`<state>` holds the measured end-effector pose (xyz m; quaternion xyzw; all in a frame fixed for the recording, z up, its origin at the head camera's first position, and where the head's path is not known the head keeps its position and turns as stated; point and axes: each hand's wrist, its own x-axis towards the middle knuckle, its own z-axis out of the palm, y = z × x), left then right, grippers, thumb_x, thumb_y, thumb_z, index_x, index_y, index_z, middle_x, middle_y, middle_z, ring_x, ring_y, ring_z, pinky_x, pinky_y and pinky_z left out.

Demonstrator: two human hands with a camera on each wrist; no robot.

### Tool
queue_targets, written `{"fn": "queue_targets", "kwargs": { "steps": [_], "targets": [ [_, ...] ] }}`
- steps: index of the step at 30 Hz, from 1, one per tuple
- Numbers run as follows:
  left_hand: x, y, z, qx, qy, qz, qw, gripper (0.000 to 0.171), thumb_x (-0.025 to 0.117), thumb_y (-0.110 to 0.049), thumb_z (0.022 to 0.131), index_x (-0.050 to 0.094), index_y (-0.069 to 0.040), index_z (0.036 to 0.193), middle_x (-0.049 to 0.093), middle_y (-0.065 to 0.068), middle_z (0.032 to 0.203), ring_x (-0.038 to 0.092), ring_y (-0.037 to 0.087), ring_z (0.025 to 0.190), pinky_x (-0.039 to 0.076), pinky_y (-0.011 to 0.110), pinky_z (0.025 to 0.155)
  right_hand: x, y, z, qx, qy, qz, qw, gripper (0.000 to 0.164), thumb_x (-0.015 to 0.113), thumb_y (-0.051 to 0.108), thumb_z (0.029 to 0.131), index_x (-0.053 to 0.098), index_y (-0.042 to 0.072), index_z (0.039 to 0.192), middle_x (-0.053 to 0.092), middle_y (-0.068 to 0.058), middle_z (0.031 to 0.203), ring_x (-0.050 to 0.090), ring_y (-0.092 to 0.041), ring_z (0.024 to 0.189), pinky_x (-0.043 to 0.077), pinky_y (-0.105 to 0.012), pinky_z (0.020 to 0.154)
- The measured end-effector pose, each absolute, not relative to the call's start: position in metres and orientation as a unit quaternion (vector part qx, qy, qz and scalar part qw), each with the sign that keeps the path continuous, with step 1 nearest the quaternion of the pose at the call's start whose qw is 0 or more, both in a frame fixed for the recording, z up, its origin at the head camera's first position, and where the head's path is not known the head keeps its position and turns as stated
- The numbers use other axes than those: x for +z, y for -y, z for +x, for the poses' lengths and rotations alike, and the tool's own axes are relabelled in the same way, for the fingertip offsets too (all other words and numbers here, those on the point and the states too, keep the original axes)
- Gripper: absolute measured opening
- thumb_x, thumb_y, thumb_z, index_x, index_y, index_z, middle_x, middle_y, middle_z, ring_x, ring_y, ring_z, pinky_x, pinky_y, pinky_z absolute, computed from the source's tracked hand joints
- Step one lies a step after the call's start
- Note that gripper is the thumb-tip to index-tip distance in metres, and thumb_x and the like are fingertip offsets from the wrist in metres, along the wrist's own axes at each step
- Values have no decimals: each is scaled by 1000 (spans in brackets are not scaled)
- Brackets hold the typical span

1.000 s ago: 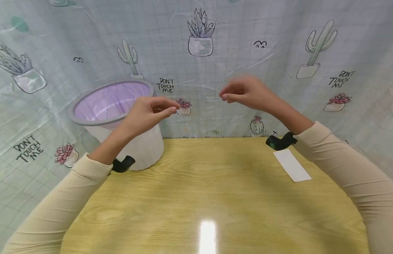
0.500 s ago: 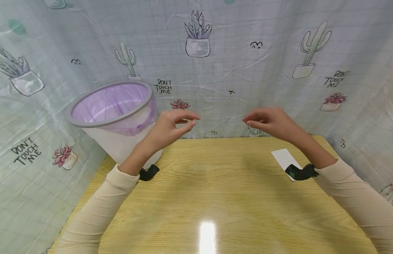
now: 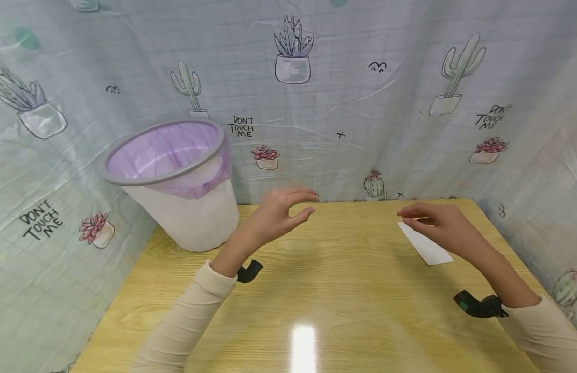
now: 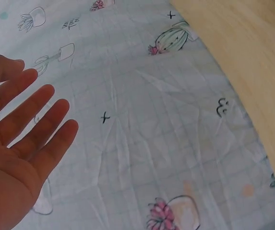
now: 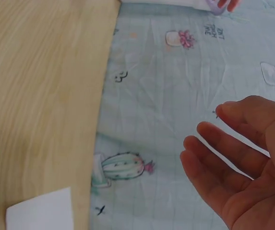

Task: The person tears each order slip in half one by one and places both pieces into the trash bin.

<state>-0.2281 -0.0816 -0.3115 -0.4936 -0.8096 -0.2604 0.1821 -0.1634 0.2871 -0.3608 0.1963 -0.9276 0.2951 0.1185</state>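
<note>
My left hand (image 3: 284, 213) is raised above the middle of the table, fingers loosely bent and thumb apart, with nothing in it. In the left wrist view its palm and spread fingers show bare. My right hand (image 3: 439, 225) hovers over the right side, its fingertips overlapping the far end of a white strip of paper (image 3: 430, 249) in the head view. The right wrist view shows that palm holding nothing, fingers relaxed. The paper lies flat on the wooden table (image 3: 344, 290), its corner also visible in the right wrist view.
A white bin (image 3: 201, 215) with a grey rim and a purple liner (image 3: 164, 150) stands at the back left of the table. Behind the table hangs a curtain (image 3: 344, 103) printed with cacti. Each wrist wears a black band; a bright reflection lies on the near tabletop.
Both hands have come down and moved to the right. The left hand has left the bin's front, and the right hand has reached the spot over the paper. The bin and paper stay put.
</note>
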Motion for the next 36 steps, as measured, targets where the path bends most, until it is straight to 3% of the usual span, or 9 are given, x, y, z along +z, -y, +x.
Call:
{"fn": "queue_targets", "kwargs": {
  "steps": [5, 12, 18, 22, 36],
  "targets": [
    [-338, 76, -224, -261, 821, -481, 162, 25, 62, -19, 93, 66, -14, 117, 62, -2, 122, 53, 11, 119, 42, 26, 100, -376, -301, -151, 266, 940, 172, 129, 24, 59, 29, 95, 65, 26, 118, 65, 3, 116, 64, -12, 90, 50, -24, 69],
    [-371, 59, -228, -260, 823, -489, 130, 28, 60, -22, 94, 64, -15, 121, 61, -4, 123, 53, 9, 118, 41, 23, 99, -402, -319, -139, 270, 944, 133, 133, 21, 60, 29, 94, 66, 26, 114, 66, 0, 116, 62, -5, 86, 49, -23, 65],
    [-391, 31, -240, -245, 824, -504, 81, 32, 57, -27, 96, 60, -16, 126, 58, -5, 127, 50, 8, 121, 38, 21, 102, -418, -325, -136, 266, 947, 131, 125, 23, 61, 26, 94, 67, 17, 114, 66, -8, 113, 67, -24, 85, 51, -26, 63],
    [-399, 8, -246, -227, 821, -522, 46, 34, 55, -29, 97, 58, -17, 128, 56, -6, 129, 48, 7, 123, 36, 21, 103, -426, -331, -134, 257, 950, 127, 121, 25, 60, 27, 94, 66, 14, 114, 66, -11, 114, 66, -27, 84, 50, -27, 63],
    [-444, -69, -274, -223, 787, -573, -55, 51, 57, -26, 95, 40, -25, 143, 39, -11, 145, 29, 1, 135, 26, 20, 109, -444, -338, -135, 236, 962, 103, 94, 33, 61, 27, 93, 63, 6, 119, 62, -20, 119, 63, -28, 85, 50, -46, 71]
  ]
}}
